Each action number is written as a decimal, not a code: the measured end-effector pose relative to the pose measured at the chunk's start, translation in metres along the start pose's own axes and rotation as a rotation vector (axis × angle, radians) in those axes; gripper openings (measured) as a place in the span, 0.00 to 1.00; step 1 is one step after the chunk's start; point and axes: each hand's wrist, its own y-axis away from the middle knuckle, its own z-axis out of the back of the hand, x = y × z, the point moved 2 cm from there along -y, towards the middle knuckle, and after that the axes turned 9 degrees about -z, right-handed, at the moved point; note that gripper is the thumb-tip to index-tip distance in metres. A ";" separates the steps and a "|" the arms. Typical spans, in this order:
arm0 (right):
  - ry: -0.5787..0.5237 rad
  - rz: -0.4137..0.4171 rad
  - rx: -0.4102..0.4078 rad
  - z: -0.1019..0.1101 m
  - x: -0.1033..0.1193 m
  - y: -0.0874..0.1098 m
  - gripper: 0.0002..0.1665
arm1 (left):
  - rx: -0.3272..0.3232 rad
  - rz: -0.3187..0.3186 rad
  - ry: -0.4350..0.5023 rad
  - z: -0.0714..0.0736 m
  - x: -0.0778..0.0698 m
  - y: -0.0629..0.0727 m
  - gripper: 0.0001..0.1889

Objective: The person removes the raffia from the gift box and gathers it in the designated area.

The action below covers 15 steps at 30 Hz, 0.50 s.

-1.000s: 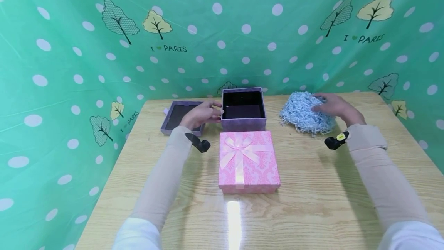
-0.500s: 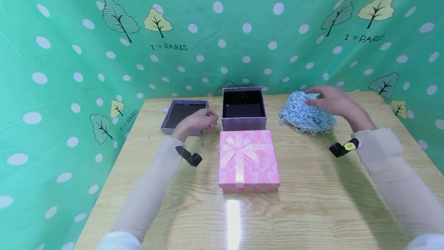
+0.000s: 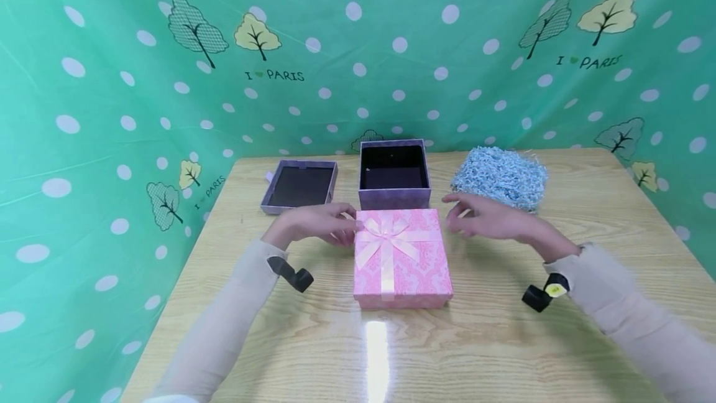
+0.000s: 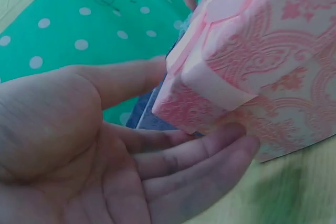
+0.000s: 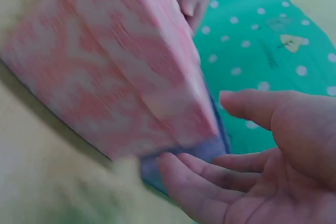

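Observation:
A pink gift box [image 3: 399, 260] with a pale ribbon and bow stands lidded on the table, in front of an open purple box. At its left side is my left hand [image 3: 321, 222]; in the left wrist view the fingers [image 4: 210, 156] lie right at the box's side, extended, with the thumb apart from them. Just off the right side, my right hand [image 3: 489, 216] reaches toward the box with thumb and fingers spread. In the right wrist view a gap shows between its fingertips [image 5: 170, 169] and the pink side. Neither hand grips anything.
Behind the pink box stands the open purple box [image 3: 394, 198], dark inside. Left of that lies its shallow lid [image 3: 302, 185], inside up. A heap of blue shredded paper [image 3: 498, 176] sits at the back right. The table [image 3: 503, 341] ends at a green dotted curtain [image 3: 391, 67].
My left hand has left the purple box and come forward to the pink box's left side. My right hand has moved from the blue shredded paper toward the pink box's right side.

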 end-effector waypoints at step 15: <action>-0.404 -0.130 0.164 -0.040 -0.009 0.001 0.52 | 0.046 -0.061 0.358 -0.019 0.011 0.005 0.42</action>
